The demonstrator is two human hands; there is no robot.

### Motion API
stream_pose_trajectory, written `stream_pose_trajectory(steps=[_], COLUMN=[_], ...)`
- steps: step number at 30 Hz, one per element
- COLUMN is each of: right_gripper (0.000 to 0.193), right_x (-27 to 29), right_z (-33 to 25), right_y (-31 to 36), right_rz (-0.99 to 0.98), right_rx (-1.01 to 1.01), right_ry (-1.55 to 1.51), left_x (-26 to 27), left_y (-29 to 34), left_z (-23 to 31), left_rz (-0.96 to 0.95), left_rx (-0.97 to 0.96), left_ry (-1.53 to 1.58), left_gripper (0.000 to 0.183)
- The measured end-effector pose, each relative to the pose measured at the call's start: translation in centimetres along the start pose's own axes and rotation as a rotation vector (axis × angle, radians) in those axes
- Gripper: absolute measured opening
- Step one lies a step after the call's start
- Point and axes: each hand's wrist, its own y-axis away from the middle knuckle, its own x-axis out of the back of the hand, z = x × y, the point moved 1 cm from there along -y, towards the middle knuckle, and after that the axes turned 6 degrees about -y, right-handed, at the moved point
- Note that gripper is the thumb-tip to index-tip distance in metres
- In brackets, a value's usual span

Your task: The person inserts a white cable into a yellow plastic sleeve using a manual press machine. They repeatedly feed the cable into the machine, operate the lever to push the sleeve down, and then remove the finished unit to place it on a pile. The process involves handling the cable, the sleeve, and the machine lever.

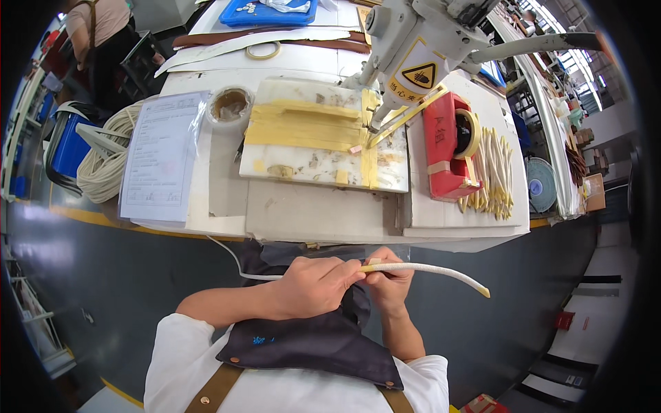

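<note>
In front of my lap, both my hands are closed on a white cord. Its free end on the right curves down to a yellow-taped tip. My left hand pinches the cord beside a yellow-taped stretch, and from there the cord trails left and up toward the table edge. Close beside it, my right hand grips the cord from below, with a small piece of yellow tape at its fingers. On the table's right lies a pile of short white cords with yellow-taped ends, next to a red tape dispenser holding a yellow tape roll.
A grey machine with a warning sign stands over a white board with yellow tape strips. To the left are a roll of clear tape, a sheeted document and a cord coil. Another person is at far left.
</note>
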Motion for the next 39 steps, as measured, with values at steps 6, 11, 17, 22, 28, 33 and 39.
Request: stream_pose_trajectory(steps=[6,11,17,22,28,33,39], right_gripper=[0.020,0.023,0.016,0.016,0.042,0.052,0.025], right_x=[-1.2,-0.8,-0.5,-1.4,-0.8,-1.1,-0.2], right_z=[0.7,-0.3,-2.2,-2.9,-4.0,-4.0,-3.7], right_y=[-1.2,-3.4,-5.7,-7.7,-12.0,-16.4,-20.6], right_rz=[-0.136,-0.372,-0.100,0.071,0.195,0.245,0.320], right_rx=[-0.231,-0.266,-0.004,0.007,0.019,0.024,0.095], right_ry=[-0.378,-0.434,-0.084,0.121,0.084,0.264,0.758], left_x=[1.9,1.3,3.1,2.9,5.9,6.1,4.5], left_y=[-1.9,-0.7,-1.8,-1.8,-1.8,-2.3,-4.8], left_z=[-1.5,-2.9,-1.9,-1.9,-3.8,-6.5,-7.3], left_rz=[-0.658,-0.682,-0.492,-0.281,-0.444,-0.338,-0.088], left_rx=[1.025,1.132,1.031,0.752,0.953,0.519,0.174], left_ry=[1.064,1.370,0.826,0.521,0.671,0.035,-0.421], left_gripper=[0.023,0.025,0.023,0.027,0.026,0.022,0.014])
